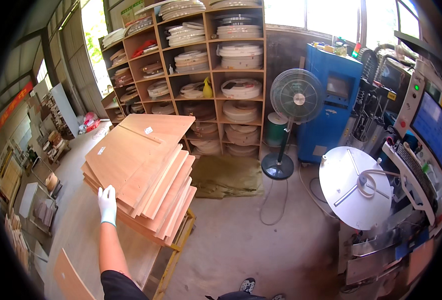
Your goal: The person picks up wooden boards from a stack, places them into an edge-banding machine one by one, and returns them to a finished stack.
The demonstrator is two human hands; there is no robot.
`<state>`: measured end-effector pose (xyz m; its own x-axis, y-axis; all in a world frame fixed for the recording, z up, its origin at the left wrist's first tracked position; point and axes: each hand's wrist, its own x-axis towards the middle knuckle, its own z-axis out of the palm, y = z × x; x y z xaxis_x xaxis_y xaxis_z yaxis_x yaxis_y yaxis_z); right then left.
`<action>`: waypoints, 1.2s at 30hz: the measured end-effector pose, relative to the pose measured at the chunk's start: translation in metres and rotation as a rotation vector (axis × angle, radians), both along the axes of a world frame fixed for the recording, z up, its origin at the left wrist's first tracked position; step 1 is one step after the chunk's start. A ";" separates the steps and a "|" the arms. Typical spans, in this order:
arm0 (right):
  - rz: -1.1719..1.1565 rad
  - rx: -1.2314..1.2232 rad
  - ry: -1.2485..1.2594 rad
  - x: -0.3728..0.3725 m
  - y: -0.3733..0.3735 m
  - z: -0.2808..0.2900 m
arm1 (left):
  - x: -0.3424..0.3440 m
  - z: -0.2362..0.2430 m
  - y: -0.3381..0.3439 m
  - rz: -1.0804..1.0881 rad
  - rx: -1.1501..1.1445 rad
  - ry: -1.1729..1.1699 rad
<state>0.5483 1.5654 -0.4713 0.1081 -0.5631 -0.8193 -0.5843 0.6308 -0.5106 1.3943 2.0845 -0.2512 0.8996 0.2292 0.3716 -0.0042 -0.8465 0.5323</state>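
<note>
Smooth, staggered wooden boards (136, 150) are touched at their eight-o'clock edge by the gloved left hand (107, 205), grip unclear; the right hand is unseen. Bare floor (231, 235) is offered at four o'clock.

Woodworking shop, panel-processing type. Evidence: stacked wood-tone boards (136, 150), cubby shelving (264, 95) loaded with coiled strip (241, 60), machine console with screen (430, 127) and keyboard (415, 162), round white table (348, 210), tall blue cabinet (323, 120), pedestal fan (297, 99), grey concrete-like floor (221, 235).
</note>
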 end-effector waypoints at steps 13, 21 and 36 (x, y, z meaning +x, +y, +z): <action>0.808 -0.385 -0.058 0.093 -0.103 -0.102 | 0.029 -0.044 0.035 0.130 -0.804 -0.046; 0.639 -0.296 -0.392 0.298 -0.105 0.008 | -0.128 0.018 -0.077 0.157 -1.488 0.091; 1.023 0.558 -0.928 0.500 0.134 0.235 | -0.261 0.025 -0.156 -0.163 -1.868 0.278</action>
